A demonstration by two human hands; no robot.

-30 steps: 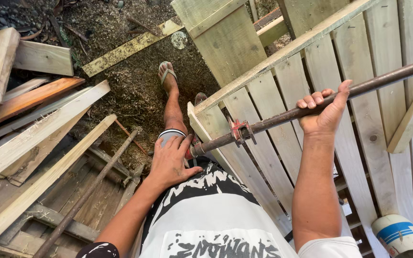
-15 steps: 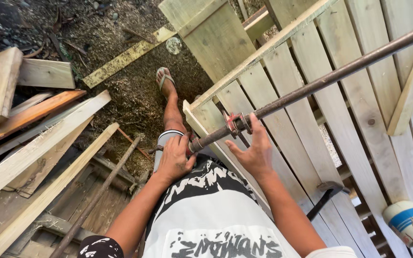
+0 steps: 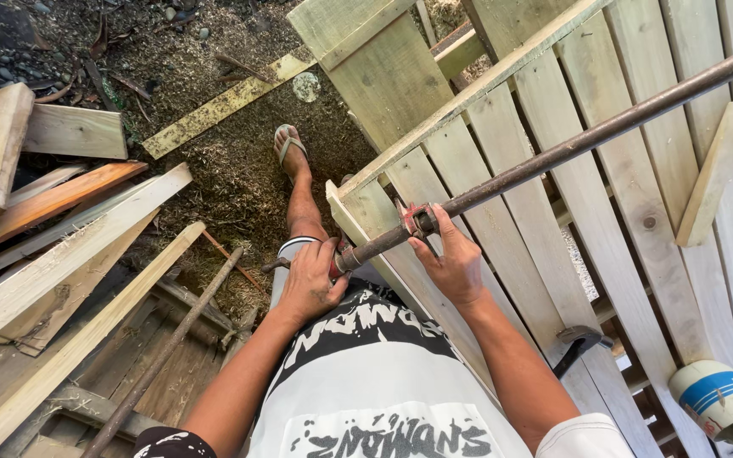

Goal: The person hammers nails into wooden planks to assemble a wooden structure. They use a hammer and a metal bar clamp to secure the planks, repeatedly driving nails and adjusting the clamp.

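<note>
Far left: stacked loose planks [image 3: 61, 254], pale and orange-brown, lying at angles over rough boards; a thin rusty rod [image 3: 163, 356] rests across them.

Upper left to centre: sawdust-strewn ground [image 3: 214, 161]; a narrow yellowish batten [image 3: 222, 106] lying flat on it.

Centre: my foot in a flip-flop [image 3: 288, 146], planted on the sawdust just beside the panel's corner.

Centre, lower: my left hand [image 3: 311, 284], fingers curled shut around the near end of a long rusty pipe clamp [image 3: 553, 157], next to its handle end.

Centre right: my right hand [image 3: 451, 263], fingers partly closed against the bar, fingertips touching the red sliding jaw [image 3: 416, 219] at the panel's edge.

Centre to right: a slatted wooden panel [image 3: 536, 246] of pale boards, tilted; the clamp's bar runs diagonally over it from my hands toward the top right corner.

Right: a short loose wooden strip [image 3: 710, 174] lying on the slats.

Lower right: a hammer [image 3: 579, 343], partly hidden beneath the slats; a white can with a blue band [image 3: 719, 400] on its side.
</note>
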